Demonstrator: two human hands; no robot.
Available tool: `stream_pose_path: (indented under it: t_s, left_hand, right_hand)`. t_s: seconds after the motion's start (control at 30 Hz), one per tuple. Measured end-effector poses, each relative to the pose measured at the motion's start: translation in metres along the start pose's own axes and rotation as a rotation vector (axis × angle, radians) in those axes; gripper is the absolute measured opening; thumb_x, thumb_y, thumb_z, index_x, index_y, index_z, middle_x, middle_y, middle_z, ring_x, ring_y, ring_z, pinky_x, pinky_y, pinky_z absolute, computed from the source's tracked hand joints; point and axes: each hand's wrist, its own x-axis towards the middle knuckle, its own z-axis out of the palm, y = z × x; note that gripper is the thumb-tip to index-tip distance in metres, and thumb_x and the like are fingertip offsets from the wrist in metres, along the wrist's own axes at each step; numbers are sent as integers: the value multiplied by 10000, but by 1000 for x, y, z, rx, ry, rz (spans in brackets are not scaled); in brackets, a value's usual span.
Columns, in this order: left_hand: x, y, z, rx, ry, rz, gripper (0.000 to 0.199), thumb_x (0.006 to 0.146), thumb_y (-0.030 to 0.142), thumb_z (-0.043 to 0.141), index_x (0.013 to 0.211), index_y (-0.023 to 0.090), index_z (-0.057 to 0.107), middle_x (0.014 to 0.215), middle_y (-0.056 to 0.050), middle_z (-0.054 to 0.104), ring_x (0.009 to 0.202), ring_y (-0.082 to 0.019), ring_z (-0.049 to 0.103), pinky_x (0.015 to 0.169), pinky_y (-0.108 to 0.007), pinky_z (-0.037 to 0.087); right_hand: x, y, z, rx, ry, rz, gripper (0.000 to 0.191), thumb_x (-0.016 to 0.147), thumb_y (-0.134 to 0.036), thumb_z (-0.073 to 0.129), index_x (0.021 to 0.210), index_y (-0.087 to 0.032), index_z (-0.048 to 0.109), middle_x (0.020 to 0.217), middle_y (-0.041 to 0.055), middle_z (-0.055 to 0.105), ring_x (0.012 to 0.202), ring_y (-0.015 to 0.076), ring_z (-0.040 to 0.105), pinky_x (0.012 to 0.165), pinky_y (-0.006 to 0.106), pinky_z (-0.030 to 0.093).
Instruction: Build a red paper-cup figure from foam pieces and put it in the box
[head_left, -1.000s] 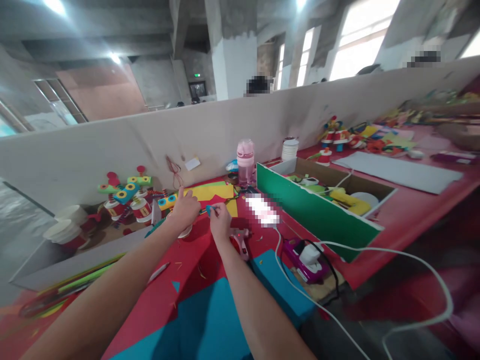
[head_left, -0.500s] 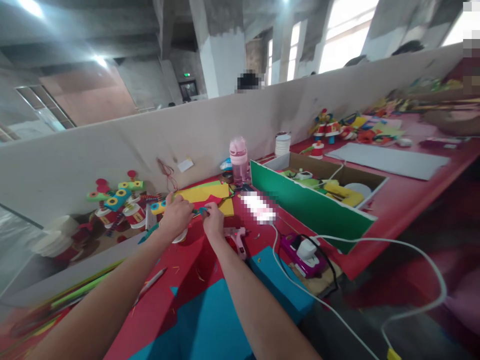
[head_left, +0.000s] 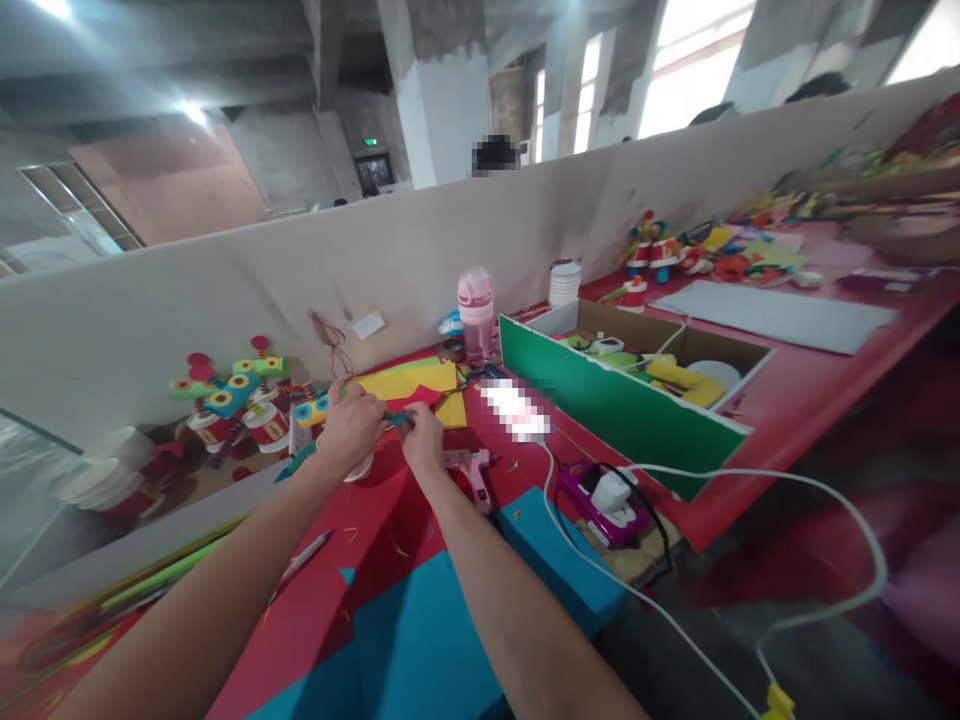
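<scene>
The small blue piece point(head_left: 401, 420) is mostly hidden between the hands, over the counter's point(head_left: 379, 505) far-left part; the right hand point(head_left: 423, 437) pinches it, fingers nearly closed. The left hand's point(head_left: 351, 425) fingers curl, their grip unclear.

Concrete room ahead of me. Low off-white partition point(head_left: 420, 230) runs across behind my red-covered table point(head_left: 817, 400). Bright windows point(head_left: 697, 60) upper right, pale-based pillar point(head_left: 450, 110) top centre, ceiling lamp point(head_left: 193, 112) lit upper left (green exit-type sign point(head_left: 370, 142) glows beyond). Grey floor lower right.
</scene>
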Motion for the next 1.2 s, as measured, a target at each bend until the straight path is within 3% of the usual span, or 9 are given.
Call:
stream_pose_path:
  t_s: [0.83,1.0,1.2]
  left_hand:
    - [4,8,-3,29,-17,7,127,810,236,575,774,188,687,783,-111,679,936,-316,546,1020,-551,248]
    - [0,8,-4,-6,3,-10,130,820,259,585,781,192,690,797,-116,671,957,-316,542,1016,-545,252]
    - [-12,3,-18,6,48,-26,157,838,287,578,896,207,699,860,-102,685,986,-311,544,1025,-547,243]
  right_hand:
    - [-1,-9,-3,131,-40,26,214,819,-115,563,1015,-191,603,918,71,742,893,196,708,801,290,529]
    - [-1,-10,-4,96,-59,-19,174,813,-111,558,928,-205,648,906,54,749,893,194,705,822,290,524]
    - [-2,-8,-5,81,-68,-36,199,802,-115,545,933,-206,665,915,49,750,859,186,702,818,291,532]
